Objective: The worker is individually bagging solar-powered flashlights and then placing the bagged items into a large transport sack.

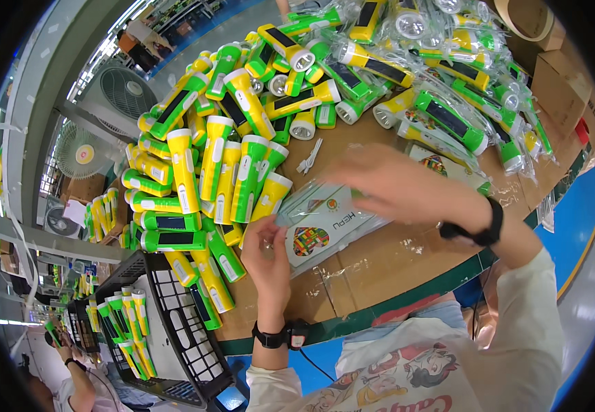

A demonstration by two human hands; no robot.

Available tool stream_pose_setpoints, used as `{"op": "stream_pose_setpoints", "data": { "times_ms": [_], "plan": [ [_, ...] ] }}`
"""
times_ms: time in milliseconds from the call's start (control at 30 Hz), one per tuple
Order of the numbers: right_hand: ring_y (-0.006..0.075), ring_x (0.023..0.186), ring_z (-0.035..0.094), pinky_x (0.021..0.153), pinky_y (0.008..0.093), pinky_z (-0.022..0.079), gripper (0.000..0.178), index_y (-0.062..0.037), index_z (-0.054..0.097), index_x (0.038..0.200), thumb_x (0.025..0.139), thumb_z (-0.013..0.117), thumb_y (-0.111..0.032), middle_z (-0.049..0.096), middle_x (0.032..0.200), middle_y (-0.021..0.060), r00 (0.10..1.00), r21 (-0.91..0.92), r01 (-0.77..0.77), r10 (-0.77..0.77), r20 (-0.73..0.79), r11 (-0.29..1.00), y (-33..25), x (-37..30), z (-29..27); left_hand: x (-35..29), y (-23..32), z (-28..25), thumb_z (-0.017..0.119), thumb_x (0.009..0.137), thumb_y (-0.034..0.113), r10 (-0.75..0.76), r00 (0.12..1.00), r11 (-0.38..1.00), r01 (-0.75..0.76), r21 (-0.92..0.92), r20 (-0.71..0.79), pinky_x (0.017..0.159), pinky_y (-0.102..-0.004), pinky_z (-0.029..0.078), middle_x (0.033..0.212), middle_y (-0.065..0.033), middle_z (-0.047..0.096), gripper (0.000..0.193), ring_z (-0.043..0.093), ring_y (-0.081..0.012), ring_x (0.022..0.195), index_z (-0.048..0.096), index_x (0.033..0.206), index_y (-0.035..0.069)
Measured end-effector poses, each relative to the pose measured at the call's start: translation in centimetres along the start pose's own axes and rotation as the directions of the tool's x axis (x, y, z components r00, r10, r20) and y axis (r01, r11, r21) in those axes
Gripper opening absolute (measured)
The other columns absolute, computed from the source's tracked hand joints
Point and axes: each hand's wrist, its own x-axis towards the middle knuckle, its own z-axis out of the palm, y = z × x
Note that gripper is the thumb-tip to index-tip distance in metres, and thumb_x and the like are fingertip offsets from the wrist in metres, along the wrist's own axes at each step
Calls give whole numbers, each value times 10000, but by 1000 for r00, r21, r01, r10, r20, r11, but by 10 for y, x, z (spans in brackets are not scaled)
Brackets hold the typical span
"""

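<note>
A clear plastic bag [352, 240] with white printed card in it lies on the cardboard-covered table in front of me. My left hand [268, 250] pinches the bag's left end between thumb and fingers. Over the bag's right part is my right hand [393, 182], its fingers smeared by motion, so its grip cannot be made out. A small white cable [309, 156] lies just beyond the bag. To the left and far side rises a heap of green, yellow and white flashlights [185, 172]. Flashlights in clear bags [452, 122] are piled at the far right.
A black crate [191, 336] stands off the table's left edge, with flashlights beyond it. Cardboard [564, 86] and a tape-like ring [525, 19] are at the far right. Fans [81, 152] stand at left behind a grey post. Another person [81, 388] is at lower left.
</note>
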Motion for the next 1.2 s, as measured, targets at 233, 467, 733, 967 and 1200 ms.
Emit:
{"op": "stream_pose_setpoints", "data": {
  "times_ms": [233,467,733,967,1200],
  "plan": [
    [273,1231,493,993,427,407,499,-87,565,1209,756,719,-226,530,1277,107,998,-276,-56,60,6,960,-2,-72,58,2,-3,25,704,790,13,356,917,811,-398,429,178,966,-417,423,1174,-133,609,355,567,-312,1112,599,1129,19],
    [216,1035,592,827,341,472,350,-57,589,1111,770,587,-136,609,1093,61,999,-376,20,-31,-23,927,7,-68,62,-16,14,37,719,768,46,318,797,857,-473,203,513,973,-438,447,1237,-111,607,407,563,-330,1139,615,1161,41],
    [182,842,579,701,314,466,152,-101,534,887,751,593,-133,575,848,14,995,-283,98,-99,11,954,-2,-53,45,-20,11,26,720,755,20,430,830,835,-515,195,354,790,-395,540,1026,-103,680,234,662,-295,885,669,984,29],
    [235,851,561,796,375,445,154,-100,562,871,735,628,-129,581,836,15,999,-214,52,-50,17,975,11,-79,-7,-13,19,21,735,754,43,565,780,770,-616,167,270,765,-421,537,875,-75,677,158,649,-281,782,663,894,32],
    [281,1289,455,1095,547,289,482,-185,593,1242,767,668,-144,518,1363,67,989,-312,-150,139,-58,938,-21,-88,-5,-19,13,23,695,746,-91,324,898,945,-320,-63,297,640,-315,508,804,-120,645,170,627,-258,715,640,878,1]
  ]
}}
